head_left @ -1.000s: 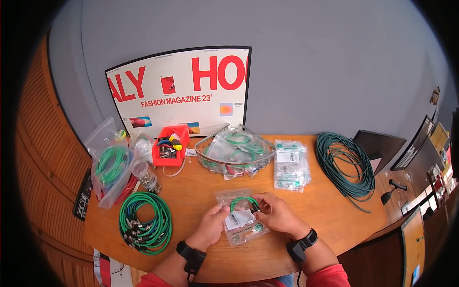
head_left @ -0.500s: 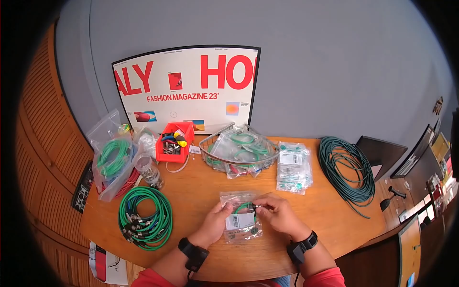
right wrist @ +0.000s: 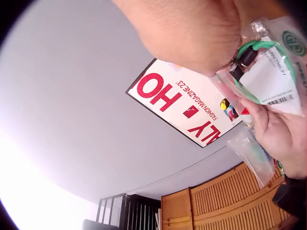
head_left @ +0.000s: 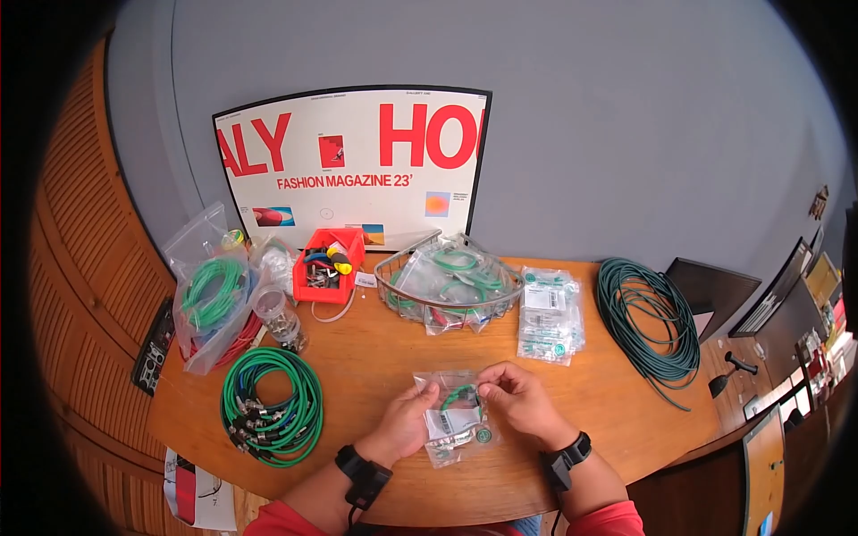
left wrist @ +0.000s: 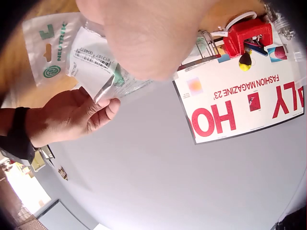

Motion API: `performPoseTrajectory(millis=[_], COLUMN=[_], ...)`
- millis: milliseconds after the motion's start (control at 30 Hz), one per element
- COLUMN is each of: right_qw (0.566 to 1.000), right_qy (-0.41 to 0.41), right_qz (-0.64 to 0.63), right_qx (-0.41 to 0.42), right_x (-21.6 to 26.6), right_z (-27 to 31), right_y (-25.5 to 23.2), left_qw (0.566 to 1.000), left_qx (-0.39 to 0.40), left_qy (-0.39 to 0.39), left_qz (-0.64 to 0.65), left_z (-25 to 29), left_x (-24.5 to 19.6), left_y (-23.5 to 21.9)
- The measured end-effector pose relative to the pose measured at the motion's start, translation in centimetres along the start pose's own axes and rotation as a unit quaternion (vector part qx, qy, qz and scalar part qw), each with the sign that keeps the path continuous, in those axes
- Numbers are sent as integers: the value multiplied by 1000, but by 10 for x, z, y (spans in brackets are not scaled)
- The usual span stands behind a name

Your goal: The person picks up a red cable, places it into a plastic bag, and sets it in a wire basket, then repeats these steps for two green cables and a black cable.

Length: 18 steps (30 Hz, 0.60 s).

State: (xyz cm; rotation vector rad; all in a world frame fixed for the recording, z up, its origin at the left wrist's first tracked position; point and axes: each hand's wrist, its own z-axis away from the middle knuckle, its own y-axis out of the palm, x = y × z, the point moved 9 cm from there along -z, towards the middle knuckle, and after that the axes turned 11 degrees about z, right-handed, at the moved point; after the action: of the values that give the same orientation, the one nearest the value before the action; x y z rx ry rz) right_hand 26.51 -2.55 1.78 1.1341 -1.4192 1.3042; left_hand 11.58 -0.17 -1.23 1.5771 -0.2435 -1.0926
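A clear plastic bag (head_left: pixel 458 454) with green print stands between both hands, above the table's front part. Inside it a short green cable (head_left: pixel 456 394) with black connectors lies looped behind the film, beside a white barcode label (right wrist: pixel 268 81). My left hand (head_left: pixel 404 425) grips the bag's left side, thumb across the front. At the upper right edge, my right hand (head_left: pixel 525 406) pinches the bag between thumb and forefinger. In the right wrist view the dark connector (right wrist: pixel 248 56) shows near the bag's mouth. The left wrist view shows the printed end of the bag (left wrist: pixel 45 52).
Coiled green cables (head_left: pixel 273 406) lie at left, near a clear jar (head_left: pixel 279 320) and a bag of cables (head_left: pixel 210 299). Behind are a red bin (head_left: pixel 328 286) and a wire basket (head_left: pixel 450 299). Flat bags (head_left: pixel 548 317) and a dark cable coil (head_left: pixel 648 322) lie right.
The green cable, partly outside the bag a second ago, now sits inside it. My right hand has moved from the connectors to the bag's upper edge.
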Motion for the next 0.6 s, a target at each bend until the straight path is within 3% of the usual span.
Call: performPoseTrajectory(millis=[133, 200, 333, 400, 533, 600], right_qw=[999, 997, 997, 998, 990, 988], right_qy=[-13, 25, 57, 19, 22, -36], right_qz=[-35, -11, 53, -44, -138, 96], right_qx=[-38, -71, -22, 30, 2, -116], right_x=[-6, -18, -13, -5, -3, 2], right_z=[-1, -1, 2, 1, -2, -1], right_y=[2, -3, 4, 15, 9, -14], left_qw=[999, 1000, 999, 999, 999, 999], left_qx=[-15, -2, 13, 14, -24, -32], left_qy=[-27, -31, -1, -3, -22, -16], left_qz=[32, 5, -44, -36, -7, -39], left_z=[-2, -3, -1, -3, 0, 3], left_x=[5, 7, 1, -2, -1, -4], left_y=[-11, -12, 3, 4, -6, -4])
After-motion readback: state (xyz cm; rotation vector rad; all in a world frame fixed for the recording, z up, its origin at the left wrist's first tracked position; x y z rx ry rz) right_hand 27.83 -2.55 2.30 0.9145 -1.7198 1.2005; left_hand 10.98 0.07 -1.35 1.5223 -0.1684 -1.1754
